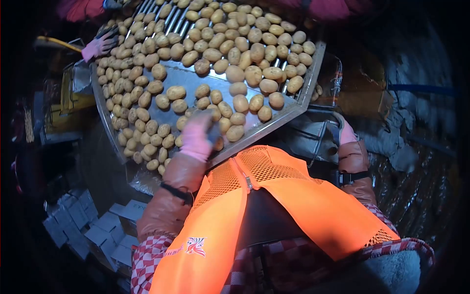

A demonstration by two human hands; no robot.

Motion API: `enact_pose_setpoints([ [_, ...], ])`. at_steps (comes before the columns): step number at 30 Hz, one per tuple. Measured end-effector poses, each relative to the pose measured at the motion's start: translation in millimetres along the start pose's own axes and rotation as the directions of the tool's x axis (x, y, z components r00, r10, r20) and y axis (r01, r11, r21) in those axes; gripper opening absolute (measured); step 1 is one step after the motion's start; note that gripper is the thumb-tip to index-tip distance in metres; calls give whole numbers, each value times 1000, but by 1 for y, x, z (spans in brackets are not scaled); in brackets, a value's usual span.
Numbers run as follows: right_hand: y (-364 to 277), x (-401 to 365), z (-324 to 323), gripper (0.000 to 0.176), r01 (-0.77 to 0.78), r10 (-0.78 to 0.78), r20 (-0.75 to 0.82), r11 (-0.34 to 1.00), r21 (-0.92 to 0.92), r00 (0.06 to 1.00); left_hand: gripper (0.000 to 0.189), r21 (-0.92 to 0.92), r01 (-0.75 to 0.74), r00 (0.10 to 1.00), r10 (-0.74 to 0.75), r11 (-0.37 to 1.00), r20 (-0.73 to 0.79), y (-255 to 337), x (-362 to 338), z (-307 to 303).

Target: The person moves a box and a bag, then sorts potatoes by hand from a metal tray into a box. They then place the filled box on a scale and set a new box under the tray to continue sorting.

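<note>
Potatoes (235, 133) cover much of a metal sorting table (188, 81) with raised rims. My left hand (197, 136), in a pink glove with dark fingers, reaches over the potatoes by the near rim. Its fingers are smeared by motion and overlap the potatoes, so I cannot tell what they grip. Past the table's right rim, my right hand (346, 131) wears a matching glove. It hangs low beside a thin wire frame (319, 138), fingers mostly turned out of sight.
Across the table's left side, another person's gloved hand (100, 45) rests at the potatoes. Metal rollers (173, 19) show at the back. A cardboard box (364, 95) stands at right, white cartons (105, 228) at lower left. My orange vest (215, 196) comes close to the near rim.
</note>
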State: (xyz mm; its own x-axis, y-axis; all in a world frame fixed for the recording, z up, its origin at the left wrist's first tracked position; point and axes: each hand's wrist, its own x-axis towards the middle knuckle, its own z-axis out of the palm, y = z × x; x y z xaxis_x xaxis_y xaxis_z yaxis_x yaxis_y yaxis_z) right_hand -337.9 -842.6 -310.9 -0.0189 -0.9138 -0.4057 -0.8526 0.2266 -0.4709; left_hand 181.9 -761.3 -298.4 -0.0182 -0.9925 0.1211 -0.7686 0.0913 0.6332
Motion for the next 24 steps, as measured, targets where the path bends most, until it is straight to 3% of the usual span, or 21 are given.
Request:
enact_pose_setpoints([
  [1,-29,12,15,51,127,-109,-91,964,232,990,54,226,-103,976,54,969,212,19,6,4],
  [2,-54,24,33,49,146,-139,-57,807,572,989,62,351,-304,889,131,885,439,6,3,16],
  [3,-72,37,54,48,204,-211,-60,777,595,976,62,393,-242,881,31,887,472,5,10,7],
  [4,-119,38,51,50,233,-263,15,878,419,965,62,434,-180,864,-69,882,499,3,17,-3],
  [5,-160,35,48,53,338,-341,-23,916,215,940,62,471,-58,920,-135,880,367,-14,15,-4],
  [6,-185,40,50,67,376,-373,-58,924,63,926,61,488,73,950,-209,870,230,-40,3,-4],
  [8,-202,68,68,83,412,-430,-70,894,-177,900,59,568,272,943,-333,777,5,-82,-29,-15],
  [10,-233,75,100,91,267,-270,34,911,-315,962,58,475,453,866,-499,754,-33,-95,-53,-38],
  [12,-253,85,118,89,384,-392,0,900,-205,920,54,443,425,888,-458,789,-37,-103,-84,-39],
  [14,-278,89,127,90,451,-443,86,884,-121,892,50,373,413,908,-405,831,-104,-96,-104,-36],
  [15,-294,84,136,89,357,-342,125,925,-130,931,48,261,428,904,-407,865,-133,-96,-113,-35],
  [18,-314,88,168,84,528,-519,101,842,-113,849,42,-75,465,849,-469,882,-244,-100,-130,-31],
  [19,-324,83,174,84,510,-496,125,850,-129,859,40,-183,467,821,-501,865,-273,-95,-131,-34],
  [21,-334,72,178,83,490,-463,191,861,-134,866,37,-215,516,756,-559,829,-342,-77,-129,-31],
  [24,-331,69,177,78,484,-449,233,867,-121,862,30,166,353,913,-300,921,-276,-39,-97,-18],
])
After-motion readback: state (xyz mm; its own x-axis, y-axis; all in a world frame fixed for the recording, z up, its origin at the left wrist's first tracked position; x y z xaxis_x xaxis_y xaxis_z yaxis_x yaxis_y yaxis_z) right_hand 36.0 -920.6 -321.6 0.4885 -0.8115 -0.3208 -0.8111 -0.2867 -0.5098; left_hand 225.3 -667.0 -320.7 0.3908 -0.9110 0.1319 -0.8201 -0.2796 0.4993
